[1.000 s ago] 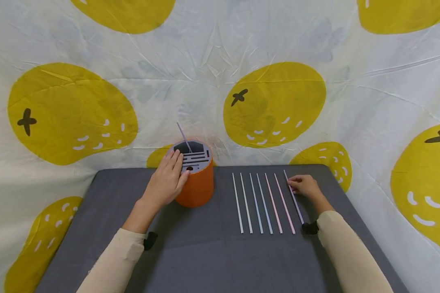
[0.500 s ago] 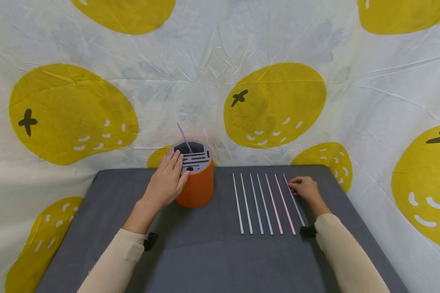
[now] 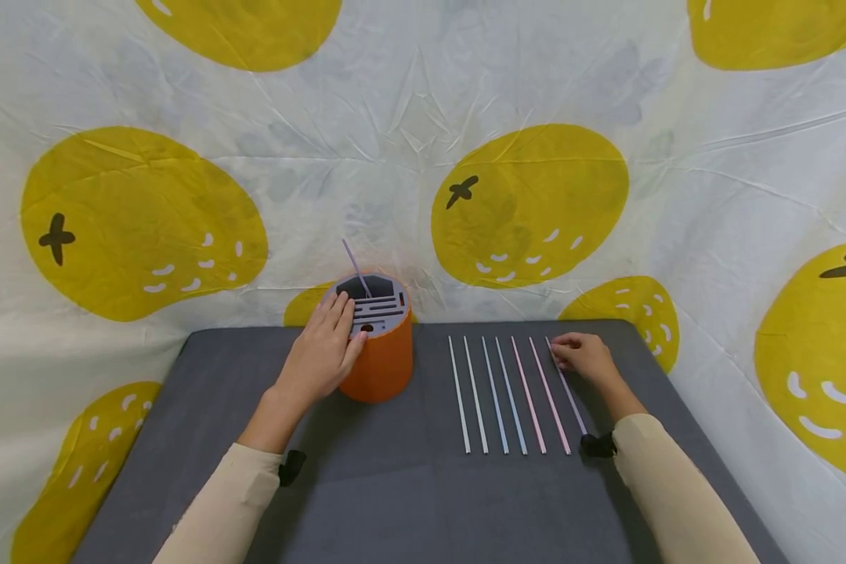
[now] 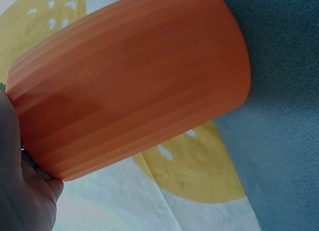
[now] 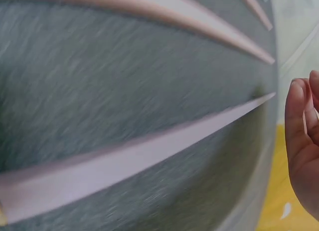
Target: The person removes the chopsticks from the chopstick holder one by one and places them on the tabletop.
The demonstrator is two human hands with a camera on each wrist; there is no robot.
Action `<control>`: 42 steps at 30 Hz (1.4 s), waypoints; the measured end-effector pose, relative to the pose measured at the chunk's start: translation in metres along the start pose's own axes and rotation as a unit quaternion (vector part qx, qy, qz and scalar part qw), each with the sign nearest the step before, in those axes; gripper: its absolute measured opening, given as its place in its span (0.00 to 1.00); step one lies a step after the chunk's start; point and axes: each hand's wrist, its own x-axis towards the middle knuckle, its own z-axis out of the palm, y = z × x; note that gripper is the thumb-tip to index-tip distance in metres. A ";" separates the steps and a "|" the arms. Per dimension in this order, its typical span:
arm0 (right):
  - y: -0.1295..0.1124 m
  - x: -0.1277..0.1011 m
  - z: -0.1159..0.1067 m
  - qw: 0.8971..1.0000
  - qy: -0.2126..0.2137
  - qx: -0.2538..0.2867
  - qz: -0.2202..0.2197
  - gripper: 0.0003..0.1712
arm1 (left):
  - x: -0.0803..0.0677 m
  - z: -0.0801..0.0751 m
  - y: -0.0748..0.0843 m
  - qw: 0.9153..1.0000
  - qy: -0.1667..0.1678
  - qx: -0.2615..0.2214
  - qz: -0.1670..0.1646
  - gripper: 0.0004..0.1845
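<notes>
My left hand (image 3: 320,345) rests on the grey slotted top (image 3: 388,317) of an orange cylindrical holder (image 3: 377,368), fingers straight and thumb at the rim. In the left wrist view the holder's ribbed wall (image 4: 134,86) fills the middle. A thin purple stick (image 3: 354,262) leans out of its rear compartment. Another purple stick (image 3: 571,399) lies on the table at the right end of a row. My right hand (image 3: 583,354) is bent just beside its far end. In the right wrist view the fingers (image 5: 295,109) stand apart from that stick (image 5: 134,154), holding nothing.
Left of the purple stick lie pairs of pink (image 3: 548,392), blue (image 3: 509,392) and whitish sticks (image 3: 468,392), roughly parallel. The grey-covered table (image 3: 395,501) ends at the back against a white cloth (image 3: 388,94) printed with yellow fruit.
The purple stick at the right has come down level with the row, and my right hand has let go and shifted slightly off it. My left hand has stayed on the holder.
</notes>
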 end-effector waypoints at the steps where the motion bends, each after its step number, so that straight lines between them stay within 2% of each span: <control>1: -0.004 0.000 0.000 1.000 -0.003 0.006 -0.008 0.19 | 0.000 0.000 0.000 1.000 -0.001 0.000 -0.001 0.35; 7: -0.036 0.003 0.002 0.997 -0.025 0.033 -0.062 0.23 | -0.001 -0.002 0.002 1.000 -0.003 0.001 -0.002 0.35; 18: -0.128 0.010 0.025 0.987 -0.065 0.078 -0.124 0.21 | 0.000 -0.001 0.003 1.000 -0.013 -0.002 -0.007 0.35; 26: -0.193 0.014 0.054 0.971 -0.074 0.151 -0.171 0.19 | 0.000 -0.003 0.002 1.000 -0.014 -0.005 -0.009 0.35; 33: -0.249 0.023 0.079 0.949 -0.109 0.226 -0.192 0.24 | 0.001 -0.002 -0.001 1.000 -0.012 0.003 -0.009 0.35; 37: -0.273 0.028 0.096 0.946 -0.124 0.220 -0.201 0.24 | 0.001 -0.001 -0.001 1.000 -0.004 0.002 -0.005 0.35; 42: -0.294 0.034 0.113 0.953 -0.128 0.170 -0.216 0.23 | 0.001 0.000 -0.001 1.000 0.004 0.000 0.001 0.35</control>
